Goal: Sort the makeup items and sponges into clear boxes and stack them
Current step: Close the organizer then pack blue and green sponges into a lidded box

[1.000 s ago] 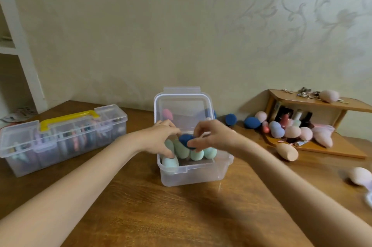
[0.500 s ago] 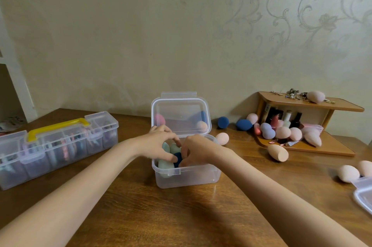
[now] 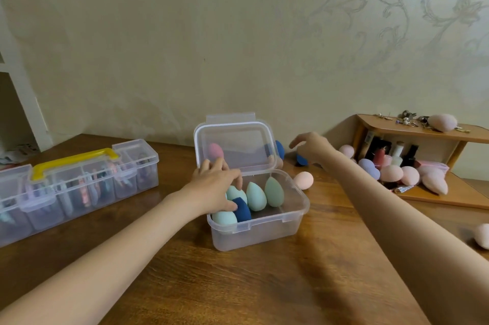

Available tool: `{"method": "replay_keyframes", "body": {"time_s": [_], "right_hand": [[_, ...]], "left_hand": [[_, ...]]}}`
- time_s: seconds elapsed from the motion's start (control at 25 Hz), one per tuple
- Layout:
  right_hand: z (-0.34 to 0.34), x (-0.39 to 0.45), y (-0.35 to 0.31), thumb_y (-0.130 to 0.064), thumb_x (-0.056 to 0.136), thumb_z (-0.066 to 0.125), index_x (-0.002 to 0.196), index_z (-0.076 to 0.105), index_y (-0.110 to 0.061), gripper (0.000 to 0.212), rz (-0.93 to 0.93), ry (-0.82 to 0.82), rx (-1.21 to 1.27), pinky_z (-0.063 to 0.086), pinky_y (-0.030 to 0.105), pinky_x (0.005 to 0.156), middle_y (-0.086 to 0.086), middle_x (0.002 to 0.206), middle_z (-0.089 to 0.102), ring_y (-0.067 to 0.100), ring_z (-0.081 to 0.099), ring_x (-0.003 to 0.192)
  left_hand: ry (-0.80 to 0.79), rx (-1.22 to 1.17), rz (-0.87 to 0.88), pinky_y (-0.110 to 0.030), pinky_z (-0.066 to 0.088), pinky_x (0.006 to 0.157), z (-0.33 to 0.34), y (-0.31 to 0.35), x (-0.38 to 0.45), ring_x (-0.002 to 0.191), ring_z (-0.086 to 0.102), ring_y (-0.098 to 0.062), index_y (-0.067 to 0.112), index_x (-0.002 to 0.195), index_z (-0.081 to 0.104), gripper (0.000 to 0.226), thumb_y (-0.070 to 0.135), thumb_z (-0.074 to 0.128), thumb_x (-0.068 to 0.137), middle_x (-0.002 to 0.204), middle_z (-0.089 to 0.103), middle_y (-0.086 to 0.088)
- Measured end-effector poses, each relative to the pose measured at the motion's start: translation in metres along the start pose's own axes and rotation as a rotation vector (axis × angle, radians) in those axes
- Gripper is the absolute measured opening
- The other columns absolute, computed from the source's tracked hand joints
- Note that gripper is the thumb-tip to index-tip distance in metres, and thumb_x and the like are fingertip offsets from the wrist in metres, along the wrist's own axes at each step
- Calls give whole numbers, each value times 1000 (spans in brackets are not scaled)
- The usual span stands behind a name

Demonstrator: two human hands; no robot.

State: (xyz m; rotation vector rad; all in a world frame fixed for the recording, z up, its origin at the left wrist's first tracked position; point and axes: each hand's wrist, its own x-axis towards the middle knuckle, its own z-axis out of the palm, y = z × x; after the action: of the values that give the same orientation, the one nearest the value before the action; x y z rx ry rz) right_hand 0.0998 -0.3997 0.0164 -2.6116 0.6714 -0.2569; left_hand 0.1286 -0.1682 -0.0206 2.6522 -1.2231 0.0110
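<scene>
View: head camera, looking forward and down.
Clear box [image 3: 264, 229]: centre of the wooden table [image 3: 238, 285], lid [image 3: 232, 144] hinged upright at the far side, presumably to keep the mouth free for loading.
Contents: mint sponges [image 3: 255, 196] standing in a row, long axis upright, narrow tips up; a dark blue sponge [image 3: 242, 209] leaning at front left, tip toward the far left.
Left hand [image 3: 214, 187]: inside the box, fingers draped loosely over the left sponges, apparently steadying them; firm grip cannot be told.
Right hand [image 3: 312, 146]: fingers spread and relaxed, holding nothing, above a blue sponge [image 3: 301, 160] right of the lid, likely the next pick.
Loose stock: peach sponge [image 3: 303, 180] just beside the box; more sponges and makeup at the wooden shelf [image 3: 423, 134], far right.
Handled organiser [image 3: 76, 181]: left, closed, filled.
</scene>
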Motion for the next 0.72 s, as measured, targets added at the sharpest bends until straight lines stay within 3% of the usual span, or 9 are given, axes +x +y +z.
{"method": "replay_keyframes", "body": {"time_s": [0.16, 0.28, 0.36, 0.48, 0.56, 0.6, 0.72], "right_hand": [[33, 33, -5, 0, 92, 37, 131, 53, -20, 48, 26, -256, 143, 47, 25, 64, 6, 103, 51, 17, 50, 73], [46, 48, 1, -12, 94, 39, 129, 54, -18, 38, 89, -297, 160, 52, 36, 77, 10, 101, 56, 21, 55, 75], [44, 54, 7, -17, 95, 40, 126, 56, -15, 35, 52, -168, 127, 50, 36, 81, 9, 98, 58, 19, 54, 74], [20, 41, 13, -27, 91, 56, 113, 59, -8, 29, 5, 171, 241, 45, 28, 63, 11, 91, 59, 17, 51, 69], [-5, 17, 10, -29, 84, 66, 99, 55, -8, 28, -33, 270, 367, 46, 27, 63, 12, 97, 62, 17, 54, 74], [-16, 1, 7, -30, 82, 69, 97, 52, -10, 30, -66, 220, 420, 46, 24, 61, 10, 95, 63, 16, 55, 73], [-35, -54, -10, -28, 84, 66, 109, 52, -16, 31, -182, -178, 399, 51, 17, 57, 1, 92, 66, 11, 64, 74]], "left_hand": [[55, 31, -38, -32, 31, 96, 5, -1, 0, 115, 32, -21, 28, 113, 48, 32, 33, 62, 85, 125, 36, -1], [55, 53, -33, -33, 31, 97, 6, -1, 1, 115, 32, -21, 29, 114, 47, 32, 34, 62, 86, 125, 35, -1], [51, 70, -40, -34, 31, 97, 7, -2, 2, 116, 31, -21, 29, 114, 46, 33, 33, 61, 86, 125, 34, -2], [34, 81, -41, -34, 31, 98, 7, -2, 3, 116, 32, -21, 28, 115, 46, 32, 33, 61, 86, 126, 34, -2], [29, 87, -33, -33, 31, 98, 6, -1, 1, 115, 32, -22, 28, 114, 46, 31, 32, 60, 86, 125, 34, -2], [24, 88, -28, -33, 31, 98, 5, 0, 0, 114, 32, -22, 28, 114, 46, 31, 32, 60, 87, 124, 34, -3], [-7, 120, -29, -34, 31, 99, 2, 3, -2, 114, 33, -23, 28, 118, 43, 35, 32, 59, 87, 125, 34, -4]]}}
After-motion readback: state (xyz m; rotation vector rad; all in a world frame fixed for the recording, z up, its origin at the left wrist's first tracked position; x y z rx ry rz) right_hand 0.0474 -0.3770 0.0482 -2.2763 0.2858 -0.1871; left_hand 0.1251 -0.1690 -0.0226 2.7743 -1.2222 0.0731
